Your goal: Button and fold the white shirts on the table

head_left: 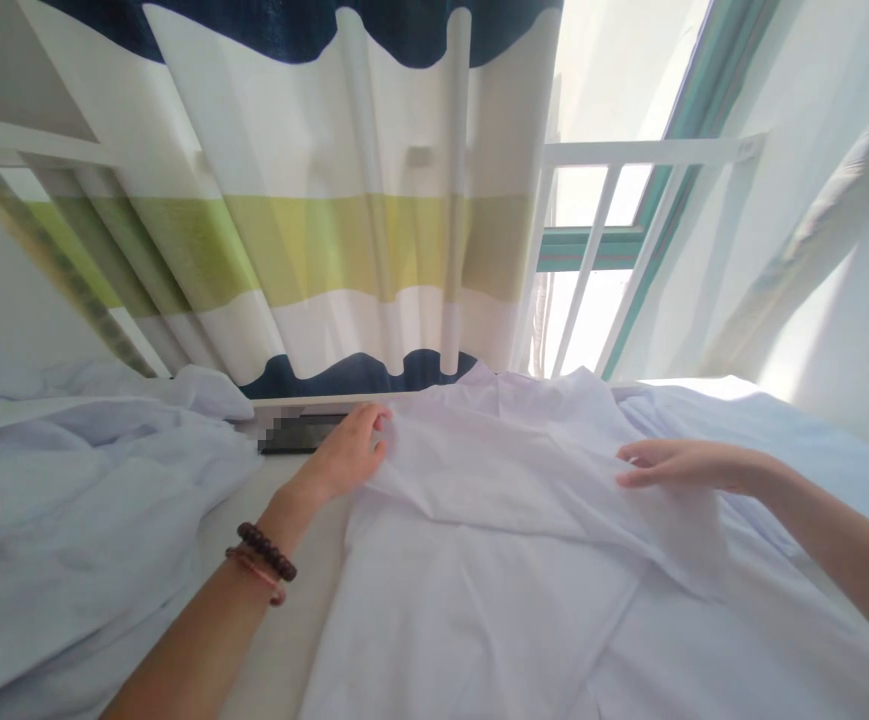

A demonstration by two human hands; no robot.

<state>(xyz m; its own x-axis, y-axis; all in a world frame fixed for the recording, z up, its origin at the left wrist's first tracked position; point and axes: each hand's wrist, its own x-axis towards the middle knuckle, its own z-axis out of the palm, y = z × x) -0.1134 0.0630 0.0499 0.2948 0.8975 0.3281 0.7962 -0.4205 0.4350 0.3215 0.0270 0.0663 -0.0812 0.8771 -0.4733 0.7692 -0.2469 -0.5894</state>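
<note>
A white cloth garment [494, 560] lies spread in front of me, its upper part folded over with creases. My left hand [348, 450] is at the garment's upper left edge, fingers curled and pinched on the fabric. On the right, my right hand [663, 465] rests over the folded part, its fingers bent loosely and apart, touching the cloth without a visible grip. Dark beads and a reddish band circle my left wrist.
Rumpled white cloth [104, 480] is piled at the left. A dark flat object [299, 436] lies behind my left hand. White railings [651, 152] stand before the window, beside a striped curtain [374, 240]. More pale cloth [801, 440] lies at the right.
</note>
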